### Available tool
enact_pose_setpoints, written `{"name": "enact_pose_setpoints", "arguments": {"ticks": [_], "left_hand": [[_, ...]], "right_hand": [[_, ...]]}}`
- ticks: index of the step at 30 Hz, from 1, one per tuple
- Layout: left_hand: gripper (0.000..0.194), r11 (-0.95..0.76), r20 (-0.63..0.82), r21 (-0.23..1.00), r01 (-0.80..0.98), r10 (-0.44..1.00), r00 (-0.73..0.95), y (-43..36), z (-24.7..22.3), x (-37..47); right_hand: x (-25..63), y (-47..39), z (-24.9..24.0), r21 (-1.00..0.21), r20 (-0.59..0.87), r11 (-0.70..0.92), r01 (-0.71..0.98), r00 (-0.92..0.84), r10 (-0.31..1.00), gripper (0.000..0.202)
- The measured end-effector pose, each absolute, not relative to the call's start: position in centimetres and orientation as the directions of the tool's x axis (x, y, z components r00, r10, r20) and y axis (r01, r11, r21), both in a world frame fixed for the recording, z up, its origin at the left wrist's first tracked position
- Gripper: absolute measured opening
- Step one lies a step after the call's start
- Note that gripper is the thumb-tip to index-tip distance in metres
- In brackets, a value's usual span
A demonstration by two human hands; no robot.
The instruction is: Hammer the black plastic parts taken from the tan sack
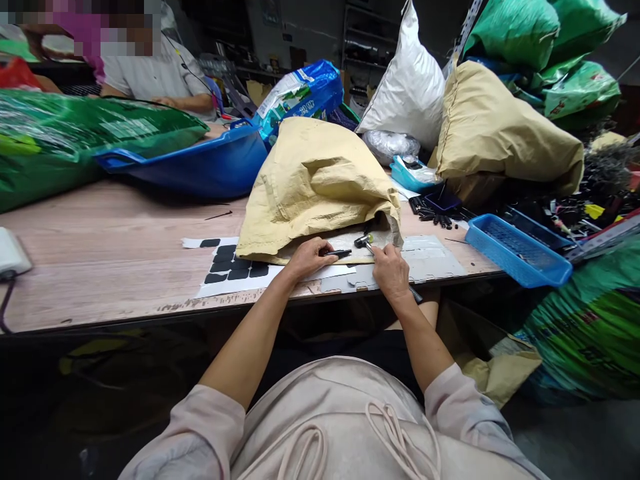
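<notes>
My left hand (309, 258) is closed on a small black part (340, 253) at the mouth of a tan paper sack (320, 180). Just to its right, my right hand (391, 270) grips a small hammer (363, 241), whose head points left over the sack's opening; the handle's dark end shows below the wrist. Beneath both hands lies a grey-white board (433, 259) along the table's front edge. A white sheet with black rounded squares (228, 262) lies left of my left hand.
A blue basin (200, 163) and a green sack (75, 140) stand at the left. On the right are a blue basket (517, 250), small black parts (435, 217) and a full tan sack (500, 127). A person (150, 73) sits across the table.
</notes>
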State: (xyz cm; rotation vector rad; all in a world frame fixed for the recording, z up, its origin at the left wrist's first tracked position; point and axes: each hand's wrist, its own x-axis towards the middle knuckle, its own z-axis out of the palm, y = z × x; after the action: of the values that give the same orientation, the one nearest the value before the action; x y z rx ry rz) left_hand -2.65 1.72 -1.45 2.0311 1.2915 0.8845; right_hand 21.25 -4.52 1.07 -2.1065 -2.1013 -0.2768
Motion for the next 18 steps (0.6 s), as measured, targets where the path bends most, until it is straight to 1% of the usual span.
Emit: {"name": "enact_pose_setpoints", "arguments": {"ticks": [4, 6, 7, 9, 10, 11, 12, 13, 14, 15, 16, 18], "left_hand": [[0.029, -0.393, 0.254, 0.771, 0.502, 0.911, 0.324, 1.2, -0.7, -2.9], [0.030, -0.357, 0.232, 0.837, 0.414, 0.918, 0.321, -0.1, 0.1, -3.0], [0.031, -0.321, 0.206, 0.886, 0.335, 0.919, 0.335, -1.1, 0.5, -3.0], [0.036, -0.211, 0.134, 0.968, 0.133, 0.891, 0.434, -3.5, 1.2, -2.9], [0.039, -0.138, 0.095, 0.989, 0.044, 0.847, 0.524, -4.7, 1.2, -2.7], [0.041, -0.061, 0.052, 0.998, -0.006, 0.773, 0.633, -5.9, 1.0, -2.4], [0.043, 0.004, 0.003, 1.000, -0.009, 0.671, 0.741, -6.9, 0.5, -1.9], [0.044, 0.046, -0.051, 0.998, 0.031, 0.558, 0.828, -7.6, -0.3, -1.4], [0.044, 0.064, -0.115, 0.993, 0.096, 0.462, 0.879, -8.1, -1.4, -0.8], [0.044, 0.067, -0.180, 0.984, 0.167, 0.404, 0.897, -8.3, -2.7, -0.2], [0.044, 0.061, -0.235, 0.971, 0.230, 0.391, 0.890, -8.3, -4.1, 0.3], [0.044, 0.067, -0.298, 0.950, 0.304, 0.472, 0.829, -7.9, -6.7, 1.1]], "right_hand": [[21.1, -4.7, 0.6, 0.032, 0.260, 0.003, 0.999, -0.012, 0.965, 0.045], [21.0, -4.8, 0.6, 0.034, 0.260, 0.005, 0.999, -0.014, 0.966, 0.044], [21.0, -4.7, 0.5, 0.035, 0.260, 0.006, 0.999, -0.015, 0.965, 0.044], [21.0, -4.7, 0.5, 0.035, 0.265, 0.007, 0.999, -0.016, 0.964, 0.044], [21.0, -4.7, 0.4, 0.035, 0.270, 0.008, 0.999, -0.017, 0.963, 0.044], [21.0, -4.7, 0.4, 0.034, 0.274, 0.010, 0.999, -0.019, 0.961, 0.044], [21.0, -4.7, 0.3, 0.034, 0.278, 0.012, 0.999, -0.021, 0.960, 0.044], [21.0, -4.6, 0.3, 0.034, 0.280, 0.013, 0.999, -0.022, 0.960, 0.044], [21.0, -4.6, 0.3, 0.035, 0.281, 0.012, 0.999, -0.022, 0.959, 0.044], [21.0, -4.6, 0.3, 0.036, 0.280, 0.011, 0.999, -0.021, 0.960, 0.044], [20.9, -4.6, 0.3, 0.036, 0.278, 0.009, 0.999, -0.019, 0.960, 0.044], [20.9, -4.6, 0.3, 0.037, 0.275, 0.007, 0.999, -0.017, 0.961, 0.044]]}}
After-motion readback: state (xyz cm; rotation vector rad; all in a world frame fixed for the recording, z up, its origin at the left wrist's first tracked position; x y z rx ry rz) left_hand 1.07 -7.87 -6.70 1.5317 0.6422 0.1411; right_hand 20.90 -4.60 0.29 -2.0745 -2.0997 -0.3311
